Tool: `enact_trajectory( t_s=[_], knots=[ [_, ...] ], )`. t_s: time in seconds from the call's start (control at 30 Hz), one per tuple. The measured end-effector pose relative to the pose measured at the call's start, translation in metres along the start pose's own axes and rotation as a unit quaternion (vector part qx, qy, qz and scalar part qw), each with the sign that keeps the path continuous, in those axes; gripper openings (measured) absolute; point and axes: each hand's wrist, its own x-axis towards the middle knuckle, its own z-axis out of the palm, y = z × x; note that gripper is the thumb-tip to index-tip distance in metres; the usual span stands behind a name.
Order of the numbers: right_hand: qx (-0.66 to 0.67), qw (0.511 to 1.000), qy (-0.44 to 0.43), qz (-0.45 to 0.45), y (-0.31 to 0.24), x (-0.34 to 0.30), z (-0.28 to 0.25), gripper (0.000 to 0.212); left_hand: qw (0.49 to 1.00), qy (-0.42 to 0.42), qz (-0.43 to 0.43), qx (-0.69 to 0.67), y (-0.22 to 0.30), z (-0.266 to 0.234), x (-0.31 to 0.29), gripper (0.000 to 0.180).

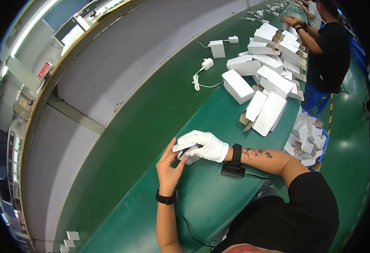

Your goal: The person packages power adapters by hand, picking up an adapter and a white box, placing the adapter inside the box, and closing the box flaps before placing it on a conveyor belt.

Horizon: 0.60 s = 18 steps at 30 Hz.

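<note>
A small white cardboard box [183,147] is held between my hands just above the green bench, with a dark gap showing under its lid flap. My bare left hand [167,168] closes round its left side, fingers along the far edge and thumb at the near side. From the right, my right hand [210,146] in a white glove grips the same box, its fingers over the top. Whatever lies inside the box is hidden by the glove and flap. Both wrists wear black bands, and a black module [232,170] with a cable hangs by the right one.
White boxes [273,80] are heaped on the green bench [151,219] ahead to the right. White power adapters [207,64] with cords lie beyond. A blue bin [322,154] of white boxes stands beside the bench. Another person [330,46] works farther along. Several stacked white boxes [72,235] sit lower left.
</note>
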Motion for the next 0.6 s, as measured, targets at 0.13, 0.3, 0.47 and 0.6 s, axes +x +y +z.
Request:
enact_trajectory(
  t_s=[0.13, 0.3, 0.47, 0.6],
  knots=[
    [-0.156, 0.981, 0.088, -0.072, 0.002, 0.010, 0.010, 0.039, 0.947, 0.125, -0.181, -0.236, 0.008, 0.010, -0.007, 0.043],
    [-0.153, 0.984, 0.085, -0.036, 0.002, 0.006, 0.000, 0.039, 0.998, 0.055, 0.027, 0.031, 0.013, 0.005, 0.005, 0.046],
    [-0.144, 0.988, 0.047, -0.031, 0.013, 0.012, 0.002, 0.037, 0.998, 0.014, -0.044, -0.049, 0.001, 0.005, -0.007, 0.047],
    [-0.201, 0.973, 0.092, -0.070, 0.022, 0.007, -0.004, 0.039, 0.971, 0.056, -0.100, -0.208, -0.003, 0.014, -0.016, 0.061]
  ],
)
